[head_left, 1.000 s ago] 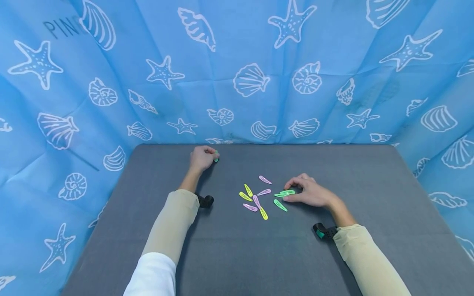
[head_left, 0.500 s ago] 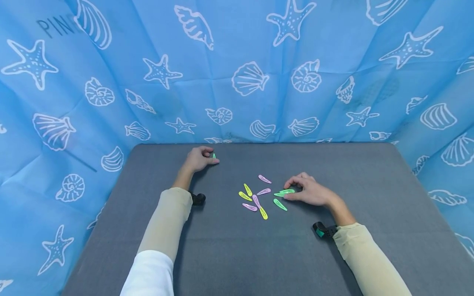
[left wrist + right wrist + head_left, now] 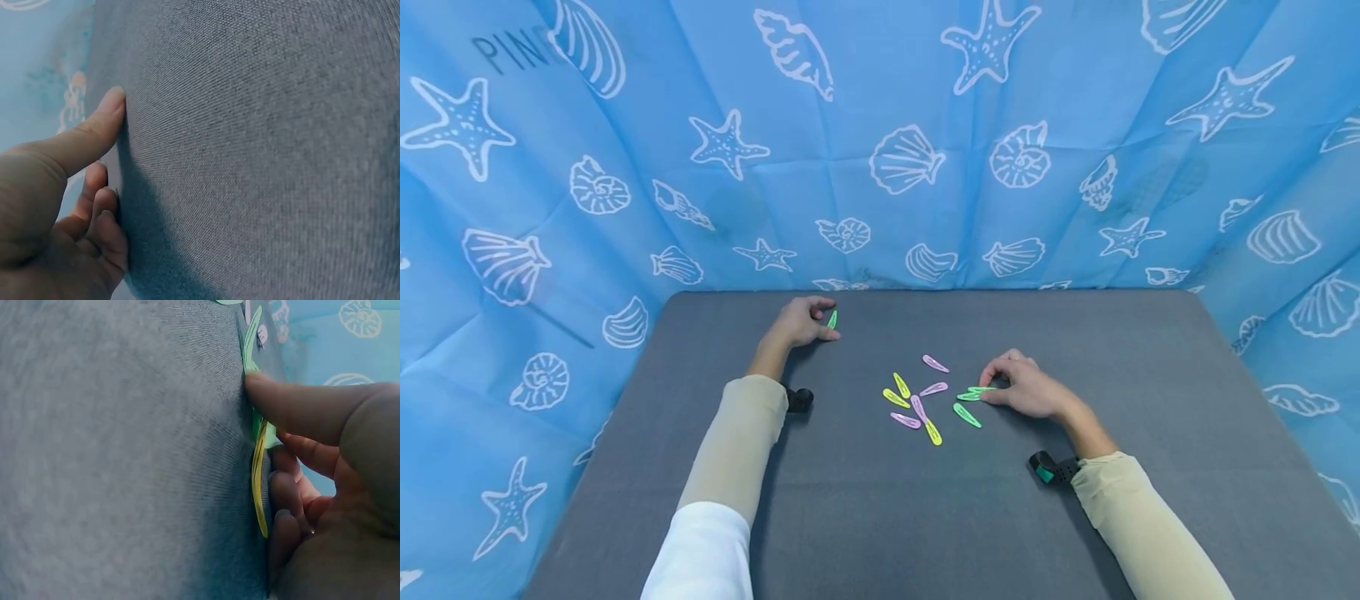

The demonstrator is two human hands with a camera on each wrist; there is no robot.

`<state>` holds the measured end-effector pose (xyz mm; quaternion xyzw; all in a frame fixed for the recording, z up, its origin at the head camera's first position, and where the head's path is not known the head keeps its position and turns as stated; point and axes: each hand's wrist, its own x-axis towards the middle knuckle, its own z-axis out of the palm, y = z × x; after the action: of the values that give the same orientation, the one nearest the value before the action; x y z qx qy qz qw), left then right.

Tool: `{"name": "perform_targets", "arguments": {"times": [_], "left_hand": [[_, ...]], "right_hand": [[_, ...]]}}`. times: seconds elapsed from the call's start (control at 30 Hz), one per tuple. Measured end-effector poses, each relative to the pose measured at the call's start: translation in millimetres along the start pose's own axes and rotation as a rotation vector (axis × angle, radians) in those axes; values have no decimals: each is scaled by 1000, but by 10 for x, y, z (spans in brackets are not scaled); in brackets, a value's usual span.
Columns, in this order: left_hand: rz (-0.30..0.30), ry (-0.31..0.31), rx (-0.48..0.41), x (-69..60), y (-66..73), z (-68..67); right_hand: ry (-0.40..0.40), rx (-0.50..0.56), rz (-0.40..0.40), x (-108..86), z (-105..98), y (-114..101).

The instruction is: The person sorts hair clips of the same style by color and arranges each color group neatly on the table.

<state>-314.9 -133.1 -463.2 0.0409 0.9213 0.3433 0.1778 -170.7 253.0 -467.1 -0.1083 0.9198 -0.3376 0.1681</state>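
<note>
My left hand (image 3: 801, 323) is at the back left of the table, thumb and index finger apart. A green snap hair clip (image 3: 832, 319) lies beside these fingertips; the left wrist view does not show it. Farther right, my right hand (image 3: 1026, 387) pinches at green hair clips (image 3: 970, 396) that overlap on the table. In the right wrist view the thumb (image 3: 269, 397) presses a green clip (image 3: 251, 340), and a yellow clip (image 3: 259, 487) lies under the hand, hidden in the head view. One more green clip (image 3: 967, 415) lies just in front of the right fingers.
Left of the right hand lie several pink clips (image 3: 934, 389) and yellow clips (image 3: 896, 397), one yellow clip (image 3: 933, 432) touching a pink clip (image 3: 917, 407). A blue shell-print curtain (image 3: 880, 158) hangs behind the grey table (image 3: 880, 517).
My left thumb and index finger have parted from the green clip, and that hand has drawn slightly left. My right hand has shifted slightly right at the overlapping green clips.
</note>
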Motion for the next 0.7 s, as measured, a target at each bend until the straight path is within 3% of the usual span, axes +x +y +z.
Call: {"name": "perform_targets", "arguments": {"times": [0.17,0.33,0.5,0.7], "left_hand": [[-20,-25,1,-11,2,-7],[17,-52,47,-13,-4,-30],[47,-109,99,-1,-12,-76],[42,-125,79,31,-19,-106]], "right_hand": [[20,45,13,0,-9,-37],[77,114,17,-11,-46,-91],[153,107,26,0,-68,-145],[208,89,37,57,-52,-229]]}}
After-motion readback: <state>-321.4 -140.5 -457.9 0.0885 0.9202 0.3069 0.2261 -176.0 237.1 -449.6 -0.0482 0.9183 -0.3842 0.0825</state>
